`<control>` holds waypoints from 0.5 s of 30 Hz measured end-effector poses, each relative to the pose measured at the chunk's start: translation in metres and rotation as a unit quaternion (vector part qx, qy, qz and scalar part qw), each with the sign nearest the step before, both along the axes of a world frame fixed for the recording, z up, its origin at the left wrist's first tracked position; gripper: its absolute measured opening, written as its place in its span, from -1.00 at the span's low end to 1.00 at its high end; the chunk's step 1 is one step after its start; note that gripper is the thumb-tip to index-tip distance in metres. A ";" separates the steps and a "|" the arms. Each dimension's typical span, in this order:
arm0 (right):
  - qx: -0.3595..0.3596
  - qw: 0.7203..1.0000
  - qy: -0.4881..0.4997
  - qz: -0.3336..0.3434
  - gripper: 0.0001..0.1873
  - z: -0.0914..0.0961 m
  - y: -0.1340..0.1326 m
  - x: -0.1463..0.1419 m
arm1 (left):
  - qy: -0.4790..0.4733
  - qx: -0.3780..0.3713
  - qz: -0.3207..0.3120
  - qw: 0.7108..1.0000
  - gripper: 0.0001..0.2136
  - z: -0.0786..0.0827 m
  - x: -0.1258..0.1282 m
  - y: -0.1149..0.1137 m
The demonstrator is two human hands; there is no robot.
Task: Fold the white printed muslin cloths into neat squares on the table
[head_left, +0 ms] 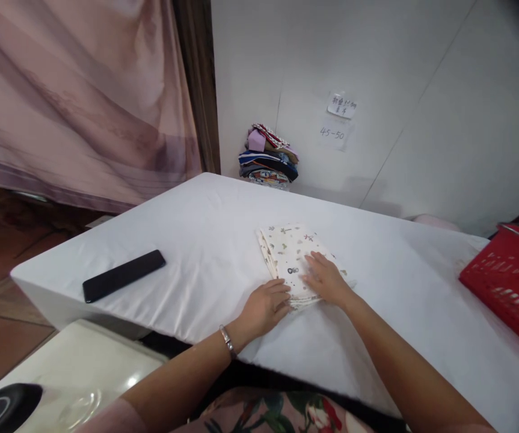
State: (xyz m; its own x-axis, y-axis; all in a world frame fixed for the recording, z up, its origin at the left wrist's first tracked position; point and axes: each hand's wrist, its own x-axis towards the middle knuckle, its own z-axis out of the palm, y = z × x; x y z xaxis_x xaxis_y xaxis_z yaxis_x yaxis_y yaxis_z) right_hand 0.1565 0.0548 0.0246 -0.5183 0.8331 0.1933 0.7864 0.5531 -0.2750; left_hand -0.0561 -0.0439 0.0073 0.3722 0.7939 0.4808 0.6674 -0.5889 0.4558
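Observation:
A folded cream cloth (pixel 288 246) with small printed figures lies on the white table (pixel 205 228). My left hand (pixel 266 307) rests at the cloth's near left corner, fingers curled against its edge; a bracelet circles that wrist. My right hand (pixel 325 278) lies flat on top of the cloth's near part, fingers stretched out toward the far side. Neither hand lifts the cloth off the table.
A black phone (pixel 124 275) lies on the table's left part. A red plastic basket (pixel 509 282) stands at the right edge. A pile of folded clothes (pixel 268 155) sits against the far wall, pink curtain (pixel 79 102) at the left. A white appliance top (pixel 74 373) is near left.

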 end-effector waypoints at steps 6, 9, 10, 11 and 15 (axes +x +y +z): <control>-0.082 0.995 -0.054 0.009 -0.37 -0.005 0.002 -0.001 | -0.008 -0.003 -0.002 1.000 -0.85 -0.001 0.000 0.000; -0.103 0.993 -0.058 0.012 -0.34 -0.002 0.005 0.002 | -0.009 -0.007 -0.001 1.000 -0.85 -0.001 -0.001 -0.001; -0.102 0.993 -0.057 0.013 -0.34 -0.001 0.006 0.002 | -0.010 -0.008 0.000 1.000 -0.85 -0.002 -0.001 -0.001; -0.097 0.994 -0.056 0.013 -0.35 0.000 0.007 0.001 | -0.012 -0.009 0.000 1.000 -0.84 -0.002 -0.001 -0.001; -0.060 0.995 -0.078 -0.012 -0.39 0.003 0.008 -0.001 | -0.021 -0.008 0.000 1.000 -0.84 -0.004 -0.001 -0.001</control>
State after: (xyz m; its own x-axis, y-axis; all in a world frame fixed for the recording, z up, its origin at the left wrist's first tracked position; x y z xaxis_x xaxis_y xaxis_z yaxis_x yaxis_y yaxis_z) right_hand 0.1553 0.0630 0.0272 -0.5142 0.8576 0.0110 0.8371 0.5046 -0.2113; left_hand -0.0570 -0.0446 0.0034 0.3523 0.8012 0.4836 0.6471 -0.5819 0.4926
